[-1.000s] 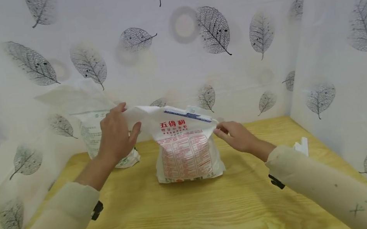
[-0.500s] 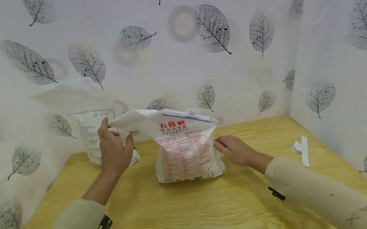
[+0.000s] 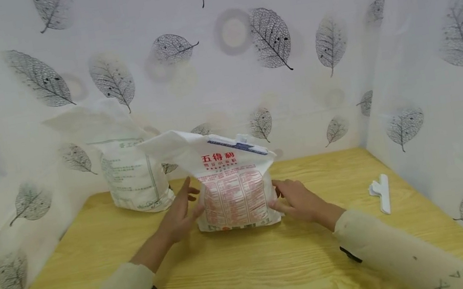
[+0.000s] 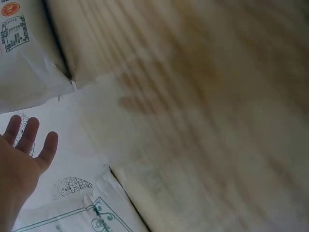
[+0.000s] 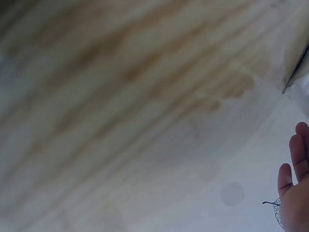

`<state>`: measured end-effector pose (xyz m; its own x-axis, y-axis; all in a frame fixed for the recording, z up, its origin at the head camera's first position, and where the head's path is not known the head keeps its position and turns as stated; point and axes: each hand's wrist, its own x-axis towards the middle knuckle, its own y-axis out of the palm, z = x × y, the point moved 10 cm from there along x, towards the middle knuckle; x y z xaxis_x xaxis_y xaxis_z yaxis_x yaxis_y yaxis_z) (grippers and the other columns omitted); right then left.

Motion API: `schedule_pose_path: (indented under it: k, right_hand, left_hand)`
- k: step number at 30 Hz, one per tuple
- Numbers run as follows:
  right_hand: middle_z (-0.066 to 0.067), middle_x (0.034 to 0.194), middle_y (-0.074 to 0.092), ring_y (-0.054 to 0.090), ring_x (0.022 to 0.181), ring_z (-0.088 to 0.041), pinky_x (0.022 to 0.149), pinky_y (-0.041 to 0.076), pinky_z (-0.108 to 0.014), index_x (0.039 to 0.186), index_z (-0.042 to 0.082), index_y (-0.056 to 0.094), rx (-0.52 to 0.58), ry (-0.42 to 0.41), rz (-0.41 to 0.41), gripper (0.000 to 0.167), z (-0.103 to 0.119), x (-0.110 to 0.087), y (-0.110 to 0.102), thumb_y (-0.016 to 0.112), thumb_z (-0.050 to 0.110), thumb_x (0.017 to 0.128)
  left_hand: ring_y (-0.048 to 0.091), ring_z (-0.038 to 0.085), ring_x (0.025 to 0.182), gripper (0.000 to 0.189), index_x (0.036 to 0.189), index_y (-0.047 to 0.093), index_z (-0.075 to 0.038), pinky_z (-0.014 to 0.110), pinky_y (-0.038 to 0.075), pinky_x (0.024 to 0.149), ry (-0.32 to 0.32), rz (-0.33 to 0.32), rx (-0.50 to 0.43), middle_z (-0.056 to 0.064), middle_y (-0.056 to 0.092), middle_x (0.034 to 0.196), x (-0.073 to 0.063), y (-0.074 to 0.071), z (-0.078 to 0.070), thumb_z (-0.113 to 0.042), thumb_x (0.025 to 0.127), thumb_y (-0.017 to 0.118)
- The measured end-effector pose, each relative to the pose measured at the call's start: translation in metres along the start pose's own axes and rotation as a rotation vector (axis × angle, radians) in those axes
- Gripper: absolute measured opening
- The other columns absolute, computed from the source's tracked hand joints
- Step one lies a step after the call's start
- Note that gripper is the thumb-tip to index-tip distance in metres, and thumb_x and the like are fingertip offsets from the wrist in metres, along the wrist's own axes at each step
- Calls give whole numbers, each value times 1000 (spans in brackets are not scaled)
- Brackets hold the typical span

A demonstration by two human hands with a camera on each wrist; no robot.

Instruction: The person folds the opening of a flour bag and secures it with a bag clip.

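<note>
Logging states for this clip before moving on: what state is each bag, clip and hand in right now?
Red-print bag: upright, top folded and clipped.
Sealing clip on bag: clamped across the fold.
Green-print bag: upright, top open.
Spare clip: lying flat, unused.
Left hand: open, against the bag's side.
Right hand: open, against the other side.

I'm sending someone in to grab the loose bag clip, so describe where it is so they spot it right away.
Start at the wooden table and look along its right edge, near the leaf-print curtain. The white bag clip lies flat there alone, well right of the red-printed bag. Another clip is clamped across that bag's top; this one is loose on bare wood.
</note>
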<state>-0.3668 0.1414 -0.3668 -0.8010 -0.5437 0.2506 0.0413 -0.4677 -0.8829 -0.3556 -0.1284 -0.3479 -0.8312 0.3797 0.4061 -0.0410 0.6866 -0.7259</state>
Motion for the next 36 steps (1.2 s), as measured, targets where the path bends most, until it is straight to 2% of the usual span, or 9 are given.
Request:
schedule_pose_path:
  k: [7, 13, 16, 21, 23, 26, 30, 32, 36]
  right_hand:
    - [-3, 120, 69, 60, 116, -25, 106, 36, -57, 148, 6, 39, 19, 33, 43, 76, -4, 0, 7, 58, 57, 94]
    - [-9, 125, 68, 63, 118, -25, 108, 38, -56, 152, 2, 29, 57, 49, 47, 92, -4, 0, 8, 67, 57, 88]
    - [-7, 125, 68, 62, 119, -25, 108, 34, -58, 153, 1, 26, 60, 61, 68, 97, -5, 0, 12, 69, 58, 87]
    - [-8, 128, 66, 60, 121, -25, 106, 36, -57, 154, 1, 25, 53, 60, 80, 98, -7, -1, 17, 69, 58, 86]
    - [-9, 128, 65, 61, 120, -24, 105, 40, -53, 153, 2, 25, 53, 65, 78, 98, -10, -4, 17, 69, 58, 86]
    - [-10, 129, 65, 62, 119, -24, 102, 47, -49, 153, 3, 26, 72, 69, 78, 96, -11, -6, 16, 70, 56, 86]
    - [-12, 130, 65, 62, 119, -24, 101, 49, -47, 152, 3, 27, 80, 56, 71, 95, -7, -3, 14, 69, 57, 87]
    - [-13, 132, 64, 62, 119, -24, 101, 48, -48, 153, 4, 27, 80, 60, 71, 95, -6, -1, 14, 69, 57, 87]
    - [-15, 132, 63, 62, 119, -26, 101, 49, -49, 153, 2, 25, 113, 71, 81, 96, -5, 0, 17, 71, 54, 87]
  left_hand:
    - [44, 35, 140, 108, 161, 4, -15, 53, 38, 111, 100, 120, 117, 14, 34, 159, 8, 34, -1, -62, 86, 66]
    - [55, 37, 128, 103, 157, 17, -6, 52, 45, 106, 102, 57, 149, 19, 45, 150, 4, 41, 1, -57, 84, 71]
    - [54, 35, 130, 101, 154, 25, -5, 51, 43, 108, 20, 55, 99, 18, 48, 148, 0, 41, 8, -57, 83, 72]
    - [50, 34, 134, 103, 151, 31, -8, 54, 34, 114, -267, 127, -151, 14, 51, 144, 0, 46, 23, -52, 74, 84]
    - [48, 33, 135, 105, 150, 32, -9, 55, 31, 116, -328, 141, -228, 13, 52, 144, 0, 50, 25, -50, 71, 87]
    - [51, 31, 133, 105, 150, 33, -9, 53, 35, 114, -268, 134, -172, 11, 53, 142, 2, 52, 22, -56, 71, 85]
    - [59, 29, 121, 100, 146, 38, -6, 48, 46, 105, -84, 69, 72, 12, 60, 133, 5, 44, 11, -65, 76, 76]
    - [62, 30, 116, 99, 144, 39, -3, 47, 49, 101, -16, 33, 143, 14, 62, 128, 5, 40, 5, -66, 77, 74]
    - [64, 32, 112, 100, 143, 40, 0, 47, 51, 98, 42, -2, 206, 17, 63, 125, 2, 37, 2, -67, 77, 73]
